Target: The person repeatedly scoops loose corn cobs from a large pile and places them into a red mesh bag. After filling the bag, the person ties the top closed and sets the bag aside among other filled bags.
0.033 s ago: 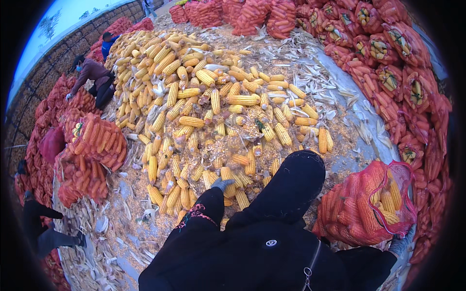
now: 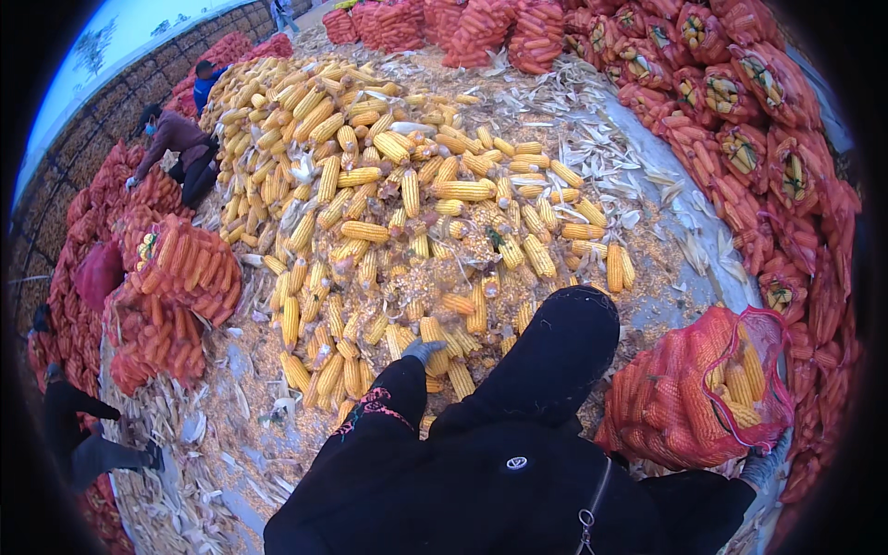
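Note:
My left hand (image 2: 424,351), in a grey glove, reaches down beside my knee into the near edge of a big heap of yellow corn ears (image 2: 365,231). Its fingers lie closed across one ear of corn (image 2: 432,331); my dark sleeve hides part of the hand. To the right, a red mesh bag (image 2: 666,398) filled with corn ears leans over, its mouth facing right and showing several ears. My gloved right hand (image 2: 766,462) grips the lower rim of that mouth, the fingers partly hidden by the mesh.
Stacked red mesh bags (image 2: 703,139) of corn line the right side. More filled bags (image 2: 185,268) stand at the left, with people (image 2: 176,148) crouching near them. Dry husks (image 2: 601,148) and loose kernels (image 2: 666,268) litter the ground around the heap.

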### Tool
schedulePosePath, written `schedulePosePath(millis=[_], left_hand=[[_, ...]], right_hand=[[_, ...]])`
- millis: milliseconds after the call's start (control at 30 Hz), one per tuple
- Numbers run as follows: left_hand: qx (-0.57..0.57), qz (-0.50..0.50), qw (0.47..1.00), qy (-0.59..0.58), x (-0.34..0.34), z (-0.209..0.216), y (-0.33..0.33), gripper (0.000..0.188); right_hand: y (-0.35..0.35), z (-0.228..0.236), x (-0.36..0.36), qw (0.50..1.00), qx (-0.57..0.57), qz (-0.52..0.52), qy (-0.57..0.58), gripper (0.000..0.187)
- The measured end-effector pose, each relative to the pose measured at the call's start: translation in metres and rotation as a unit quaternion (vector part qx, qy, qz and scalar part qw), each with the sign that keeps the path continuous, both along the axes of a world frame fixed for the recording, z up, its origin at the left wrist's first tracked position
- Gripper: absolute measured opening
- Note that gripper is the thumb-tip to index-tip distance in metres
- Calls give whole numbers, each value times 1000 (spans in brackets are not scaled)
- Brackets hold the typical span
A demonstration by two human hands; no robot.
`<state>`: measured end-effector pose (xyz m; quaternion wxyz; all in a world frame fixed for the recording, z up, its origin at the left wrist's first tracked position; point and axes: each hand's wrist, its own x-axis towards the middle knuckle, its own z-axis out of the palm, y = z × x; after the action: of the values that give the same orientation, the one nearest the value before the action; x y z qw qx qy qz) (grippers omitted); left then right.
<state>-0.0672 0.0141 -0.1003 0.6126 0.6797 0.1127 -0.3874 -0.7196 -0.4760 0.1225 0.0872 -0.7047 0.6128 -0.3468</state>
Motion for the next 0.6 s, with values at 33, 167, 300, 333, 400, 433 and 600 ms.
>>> schedulePosePath(millis=[33, 167, 300, 333, 400, 433, 600], left_hand=[[-14, 4, 1000, 4, 0, 2, 0, 58], [5, 50, 999, 1, -3, 2, -1, 74], [8, 33, 999, -15, -3, -2, 0, 88], [2, 22, 1000, -15, -2, -3, 1, 79], [-18, 17, 1000, -4, -1, -5, 2, 61], [-15, 1, 1000, -12, 0, -6, 3, 63], [-17, -4, 1000, -8, 6, -18, 4, 57]], right_hand=[[-3, -2, -1, 1000, -2, -1, 9, 67], [-14, -11, -6, 999, -16, 4, 41, 62], [-22, -19, -7, 996, -35, 5, 80, 57], [-23, -18, -6, 996, -41, 10, 76, 56], [-20, -15, 1, 998, -50, 34, 17, 54], [-16, -11, 4, 997, -15, 36, -63, 53], [4, 19, 31, 902, 132, 33, -410, 53]])
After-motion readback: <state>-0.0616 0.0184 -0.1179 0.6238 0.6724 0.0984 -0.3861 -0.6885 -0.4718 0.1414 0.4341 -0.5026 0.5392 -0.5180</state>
